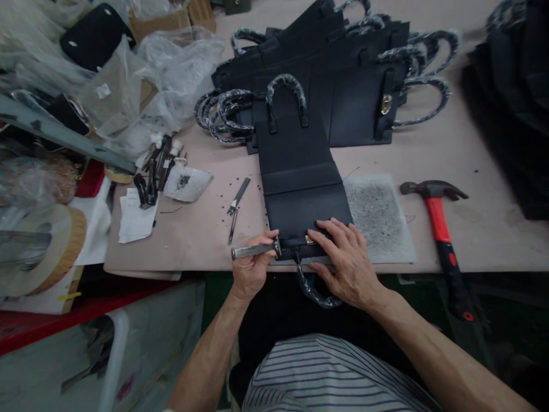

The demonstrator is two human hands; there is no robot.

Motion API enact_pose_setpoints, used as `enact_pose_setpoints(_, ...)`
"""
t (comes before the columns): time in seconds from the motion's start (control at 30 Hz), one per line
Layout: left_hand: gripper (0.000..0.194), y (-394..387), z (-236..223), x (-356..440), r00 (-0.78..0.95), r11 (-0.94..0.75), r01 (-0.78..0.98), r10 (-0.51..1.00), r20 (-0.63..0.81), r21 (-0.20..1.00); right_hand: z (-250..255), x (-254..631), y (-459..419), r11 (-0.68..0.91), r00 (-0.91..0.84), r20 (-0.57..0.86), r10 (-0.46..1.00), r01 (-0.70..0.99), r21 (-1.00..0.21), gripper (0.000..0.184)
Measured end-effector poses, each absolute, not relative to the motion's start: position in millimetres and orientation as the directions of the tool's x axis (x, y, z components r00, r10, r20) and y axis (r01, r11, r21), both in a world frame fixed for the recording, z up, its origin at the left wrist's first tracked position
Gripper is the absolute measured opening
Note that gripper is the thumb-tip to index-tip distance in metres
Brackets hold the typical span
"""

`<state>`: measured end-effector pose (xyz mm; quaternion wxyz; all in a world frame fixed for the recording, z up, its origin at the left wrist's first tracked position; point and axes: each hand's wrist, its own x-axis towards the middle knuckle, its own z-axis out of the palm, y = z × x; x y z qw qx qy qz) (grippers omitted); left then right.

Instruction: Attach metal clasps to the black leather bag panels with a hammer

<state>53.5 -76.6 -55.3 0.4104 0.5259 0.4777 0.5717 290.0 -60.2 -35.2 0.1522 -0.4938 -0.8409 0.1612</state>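
Observation:
My left hand (250,273) is closed around a metal hole punch (253,250). The punch's end rests at the left end of a strap on a black bag panel (304,203). My right hand (345,260) lies on the panel's near part, fingers spread and thumb apart by the near edge. Its fingertips touch a small gold clasp (309,238) on the strap. A plastic-wrapped handle (315,292) loops off the table edge toward my body, and another wrapped handle (286,86) stands at the panel's far end. What the punch tip touches is hidden.
A red-handled hammer (441,226) lies right, its grip overhanging the edge. A pitted white board (377,217) is partly under the panel. Stacked black bags (358,109) lie behind. Left are a slim dark tool (239,194), several tools (156,166) and plastic bags (180,68).

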Motion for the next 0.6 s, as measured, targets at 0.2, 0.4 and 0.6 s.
enact_pose_setpoints(0.2, 0.015, -78, -55, 58, -0.116, -0.278, 0.204, 0.945, 0.305, 0.939, -36, 290, -60, 0.452, -0.46, 0.092, 0.883, 0.783, -0.427, 0.057)
enact_pose_setpoints(0.4, 0.015, -87, -65, 68, -0.201, -0.297, 0.28, 0.912, 0.358, 0.913, -36, 290, -60, 0.452, -0.455, 0.103, 0.884, 0.78, -0.433, 0.057)
enact_pose_setpoints(0.6, 0.014, -92, -70, 70, -0.232, -0.274, 0.297, 0.909, 0.347, 0.915, -36, 290, -60, 0.45, -0.452, 0.107, 0.886, 0.776, -0.442, 0.057)
